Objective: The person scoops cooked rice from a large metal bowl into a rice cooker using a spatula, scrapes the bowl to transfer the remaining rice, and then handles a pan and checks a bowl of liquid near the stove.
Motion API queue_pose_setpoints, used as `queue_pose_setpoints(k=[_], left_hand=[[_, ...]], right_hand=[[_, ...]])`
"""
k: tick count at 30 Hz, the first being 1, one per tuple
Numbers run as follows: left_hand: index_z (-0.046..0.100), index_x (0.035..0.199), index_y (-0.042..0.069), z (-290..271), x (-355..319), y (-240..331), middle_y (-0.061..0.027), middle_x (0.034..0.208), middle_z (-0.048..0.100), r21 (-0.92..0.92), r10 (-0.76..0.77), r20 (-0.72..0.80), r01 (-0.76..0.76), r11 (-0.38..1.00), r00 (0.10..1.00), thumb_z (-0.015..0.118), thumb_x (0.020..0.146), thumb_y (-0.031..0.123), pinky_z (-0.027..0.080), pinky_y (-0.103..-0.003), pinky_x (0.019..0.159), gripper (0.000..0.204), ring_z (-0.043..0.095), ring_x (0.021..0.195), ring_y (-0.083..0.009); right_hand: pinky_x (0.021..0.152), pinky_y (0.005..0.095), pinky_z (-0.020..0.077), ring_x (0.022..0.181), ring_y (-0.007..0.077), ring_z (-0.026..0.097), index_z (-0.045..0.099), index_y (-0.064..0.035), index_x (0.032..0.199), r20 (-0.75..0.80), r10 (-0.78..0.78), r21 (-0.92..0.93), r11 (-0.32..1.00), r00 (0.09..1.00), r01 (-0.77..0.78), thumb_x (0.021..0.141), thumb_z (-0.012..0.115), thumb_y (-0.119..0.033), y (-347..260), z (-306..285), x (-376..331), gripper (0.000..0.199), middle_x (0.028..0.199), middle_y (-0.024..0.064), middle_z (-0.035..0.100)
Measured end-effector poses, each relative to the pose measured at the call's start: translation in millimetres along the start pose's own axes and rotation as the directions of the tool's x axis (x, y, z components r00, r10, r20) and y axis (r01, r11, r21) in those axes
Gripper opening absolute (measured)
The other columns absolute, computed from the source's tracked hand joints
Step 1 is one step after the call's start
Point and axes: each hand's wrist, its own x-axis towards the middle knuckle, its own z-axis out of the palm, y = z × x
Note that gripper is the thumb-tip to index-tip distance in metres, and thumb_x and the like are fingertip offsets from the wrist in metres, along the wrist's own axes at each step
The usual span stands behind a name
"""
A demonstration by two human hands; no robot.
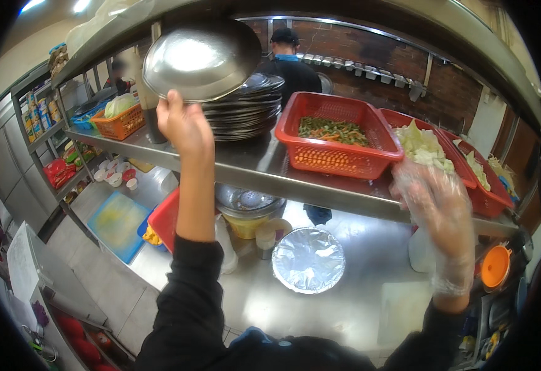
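Observation:
My bare left hand (185, 127) grips the near edge of a shiny oval metal plate (199, 59), raised in front of the shelf. Behind it, a stack of similar metal plates (239, 117) stands on the shelf. My right hand (434, 201), in a clear plastic glove, hangs at the shelf's front edge with its fingers apart and nothing visible in them. Closest to it are a red basket (345, 157) of cut green and orange vegetables and another red basket (471, 179) holding chopped cabbage (422, 145).
Below the steel shelf (252, 172), a foil-covered round container (308, 260) sits on the steel counter (357, 297). A blue cutting board (117, 222) and an orange basket (121, 122) are to the left. A person (289, 65) stands beyond the shelf.

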Motion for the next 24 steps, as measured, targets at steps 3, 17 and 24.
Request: queue_pose_setpoints(k=[3,17,24], left_hand=[[0.039,0.116,-0.004,27,-73,13,-0.0115,0.112,0.049,-0.026,-0.01,0.047,0.011,1.0,0.999,0.045,0.09,0.01,0.039,-0.034,0.09,0.03,0.049,0.103,-0.0196],[0.039,0.107,-0.001,229,-582,17,-0.011,0.102,0.054,-0.026,-0.798,0.573,0.977,0.212,0.189,0.05,0.088,0.013,0.046,-0.028,0.084,0.026,0.055,0.094,-0.0157],[0.044,0.104,-0.001,347,-802,37,-0.0141,0.107,0.051,0.248,-0.655,0.53,0.837,-0.488,-0.538,0.047,0.088,0.01,0.046,-0.036,0.084,0.02,0.055,0.094,-0.0207]], right_hand=[[0.076,0.0319,0.0423,0.081,0.0229,0.056,0.063,-0.0028,0.09,-0.061,0.037,-0.41,0.91,0.997,-0.059,0.077,0.062,-0.015,16,-53,-69,0.018,0.087,0.0096,0.061],[0.085,0.0357,0.0425,0.097,0.0279,0.054,0.052,-0.0016,0.111,-0.653,0.227,-0.471,0.626,0.723,-0.622,0.073,0.063,-0.003,111,-309,-436,0.04,0.107,0.0181,0.054],[0.085,0.0358,0.0417,0.099,0.0305,0.053,0.048,-0.0028,0.117,-0.539,-0.043,-0.816,0.273,0.841,-0.509,0.068,0.066,-0.004,158,-434,-557,0.052,0.108,0.0216,0.054]])
